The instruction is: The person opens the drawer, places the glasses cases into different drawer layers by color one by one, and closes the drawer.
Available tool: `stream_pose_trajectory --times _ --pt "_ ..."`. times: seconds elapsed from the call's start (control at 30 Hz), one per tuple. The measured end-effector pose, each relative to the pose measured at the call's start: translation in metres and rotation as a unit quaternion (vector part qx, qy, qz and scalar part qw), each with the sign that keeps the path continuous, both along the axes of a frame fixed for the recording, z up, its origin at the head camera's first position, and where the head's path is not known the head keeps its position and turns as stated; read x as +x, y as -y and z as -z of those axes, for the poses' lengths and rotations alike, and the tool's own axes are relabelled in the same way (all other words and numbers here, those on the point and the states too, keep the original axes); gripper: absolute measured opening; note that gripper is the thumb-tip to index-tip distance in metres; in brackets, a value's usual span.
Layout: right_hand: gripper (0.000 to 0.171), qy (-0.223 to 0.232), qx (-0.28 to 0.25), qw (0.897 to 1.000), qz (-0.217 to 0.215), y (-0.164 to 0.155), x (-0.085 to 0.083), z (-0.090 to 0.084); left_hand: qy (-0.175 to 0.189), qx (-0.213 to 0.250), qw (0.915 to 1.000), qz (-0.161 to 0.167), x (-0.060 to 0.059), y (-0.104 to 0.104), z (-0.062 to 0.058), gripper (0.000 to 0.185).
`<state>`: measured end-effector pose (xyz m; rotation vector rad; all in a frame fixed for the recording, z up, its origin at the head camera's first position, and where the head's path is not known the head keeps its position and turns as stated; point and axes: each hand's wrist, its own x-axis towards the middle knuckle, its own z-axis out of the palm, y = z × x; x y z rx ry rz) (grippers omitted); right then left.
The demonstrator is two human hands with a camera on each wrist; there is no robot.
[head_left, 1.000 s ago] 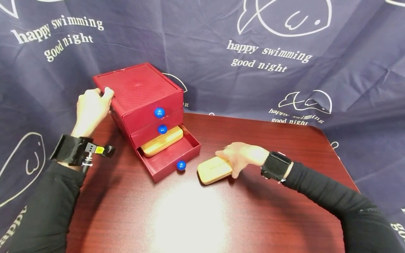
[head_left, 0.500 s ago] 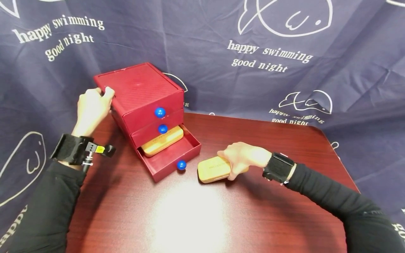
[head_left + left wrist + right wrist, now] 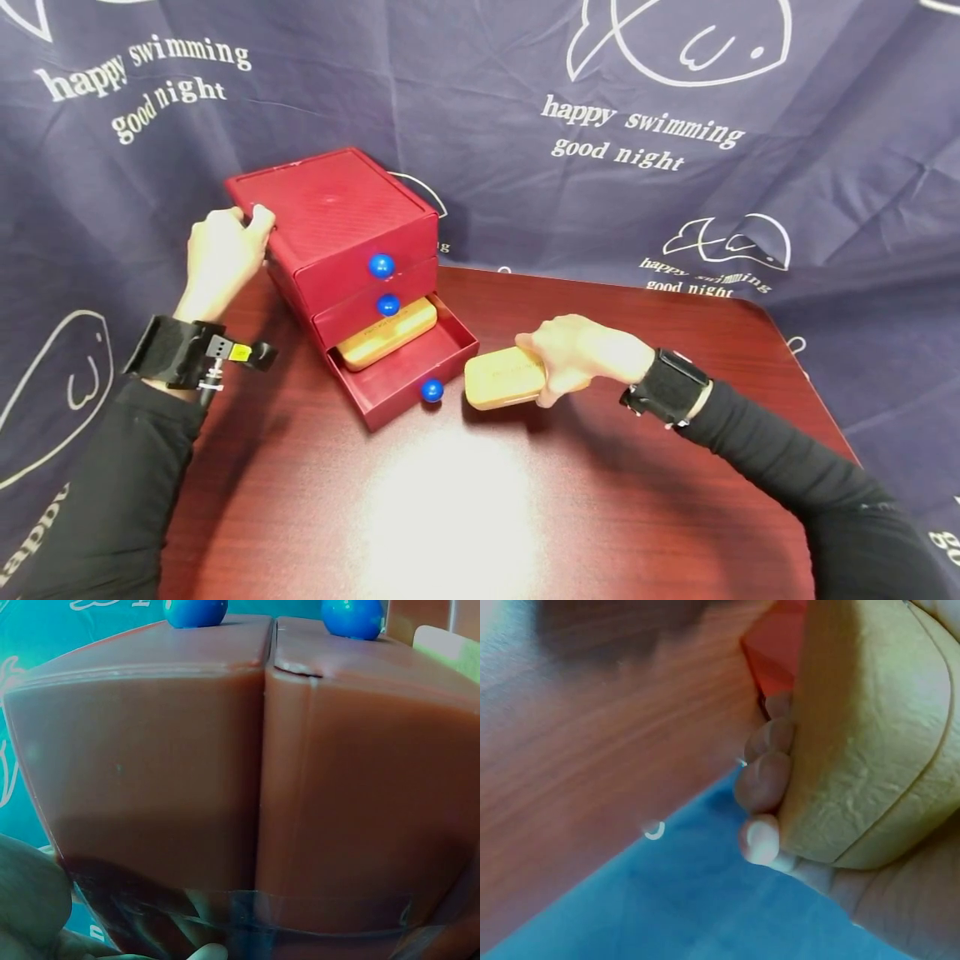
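Observation:
A red drawer unit with blue ball knobs stands at the left of the table. My left hand grips its top left edge, thumb on top; the left wrist view shows the unit's side wall close up. The lowest drawer is pulled out, with a yellow glasses case lying at its back. Just right of that drawer, my right hand holds a second yellow glasses case from above, its shadow on the table below. In the right wrist view, fingertips wrap round the case's side.
Two upper drawers stay pushed in, with an upper blue knob and a middle one. Dark red wood covers the table, glaring brightly at its middle. A blue printed cloth hangs behind and at both sides.
My right hand has taken a fuller grip on the near glasses case and raised it, shifting slightly away from me. My left hand keeps its hold on the drawer unit.

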<state>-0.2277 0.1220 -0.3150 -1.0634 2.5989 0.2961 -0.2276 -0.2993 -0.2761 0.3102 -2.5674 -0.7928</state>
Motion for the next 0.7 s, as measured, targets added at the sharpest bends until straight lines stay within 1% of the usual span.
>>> stream_pose_trajectory --times 0.17,0.43,0.7 --pt "0.052 -0.018 -0.017 1.000 0.002 0.004 -0.003 -0.007 0.004 0.003 1.0000 -0.001 -0.001 0.001 0.001 0.053" --pt "0.051 -0.043 -0.035 0.998 -0.020 0.012 -0.004 -0.017 0.003 0.003 1.0000 -0.001 -0.001 0.001 0.001 0.052" --pt "0.052 -0.064 -0.056 0.995 -0.048 0.017 -0.008 -0.018 0.001 0.001 1.0000 -0.004 0.000 0.000 0.000 0.053"
